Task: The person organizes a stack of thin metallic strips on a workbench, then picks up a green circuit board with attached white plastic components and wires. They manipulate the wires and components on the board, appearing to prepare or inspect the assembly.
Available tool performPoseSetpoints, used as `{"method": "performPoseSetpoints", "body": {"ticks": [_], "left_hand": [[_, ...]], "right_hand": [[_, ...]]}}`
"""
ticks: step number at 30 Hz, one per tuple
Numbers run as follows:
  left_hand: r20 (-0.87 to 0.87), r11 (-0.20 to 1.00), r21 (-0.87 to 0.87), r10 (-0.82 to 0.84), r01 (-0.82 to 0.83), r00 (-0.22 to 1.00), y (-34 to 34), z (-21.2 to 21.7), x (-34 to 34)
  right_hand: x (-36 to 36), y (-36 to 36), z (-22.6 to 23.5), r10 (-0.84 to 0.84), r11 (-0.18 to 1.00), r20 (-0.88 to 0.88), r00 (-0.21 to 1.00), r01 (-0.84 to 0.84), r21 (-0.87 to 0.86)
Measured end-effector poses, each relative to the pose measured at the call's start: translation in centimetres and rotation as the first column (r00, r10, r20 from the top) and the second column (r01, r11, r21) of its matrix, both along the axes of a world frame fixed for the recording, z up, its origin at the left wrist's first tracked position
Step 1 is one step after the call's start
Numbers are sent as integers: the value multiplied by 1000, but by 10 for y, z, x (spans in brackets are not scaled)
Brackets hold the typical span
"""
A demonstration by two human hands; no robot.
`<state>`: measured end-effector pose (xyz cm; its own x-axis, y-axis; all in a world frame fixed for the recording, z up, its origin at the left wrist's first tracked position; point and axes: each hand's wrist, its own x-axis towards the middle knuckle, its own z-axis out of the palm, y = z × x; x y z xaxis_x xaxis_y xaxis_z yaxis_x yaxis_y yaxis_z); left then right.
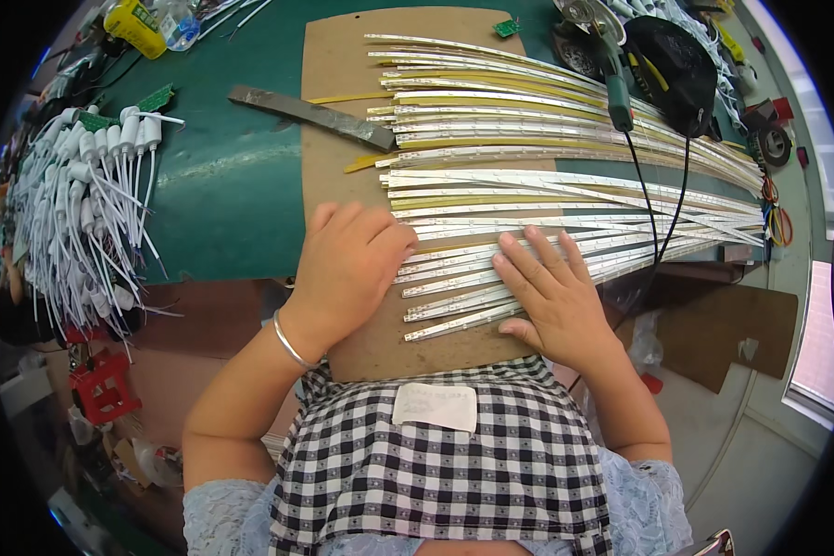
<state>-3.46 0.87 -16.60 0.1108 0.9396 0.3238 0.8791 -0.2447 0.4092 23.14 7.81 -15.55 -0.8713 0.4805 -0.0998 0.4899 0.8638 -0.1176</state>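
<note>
Strips run left to right under both my hands.
My right hand (551, 296) lies flat, fingers spread, on the LED strips (528, 208); my left hand (347, 264), fingers curled, holds their near ends.

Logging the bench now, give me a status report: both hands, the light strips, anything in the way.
Left hand curled at the strip ends. Right hand flat on the white light strips, fanned across the brown board. Black cables cross the strips; metal file alongside.

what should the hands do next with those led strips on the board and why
Probably nudge the near strip ends level. The left hand rests curled at the strips' left ends and the right hand lies flat on them, yet the nearest ends on the brown board sit staggered and fan apart.
</note>
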Motion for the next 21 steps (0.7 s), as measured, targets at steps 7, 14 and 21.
{"method": "performPoseSetpoints", "body": {"ticks": [7,14,21], "left_hand": [[-4,999,-35,1,-1,1000,-5,4,4],[-24,997,-67,-34,32,999,-3,5,3],[-79,979,-201,-25,8,997,2,21,20]], "right_hand": [[4,-4,0,4,1000,-47,999,-6,-27],[9,-9,-5,-2,997,-61,998,-3,-81],[20,-4,-20,9,995,-254,967,-34,-94]]}}
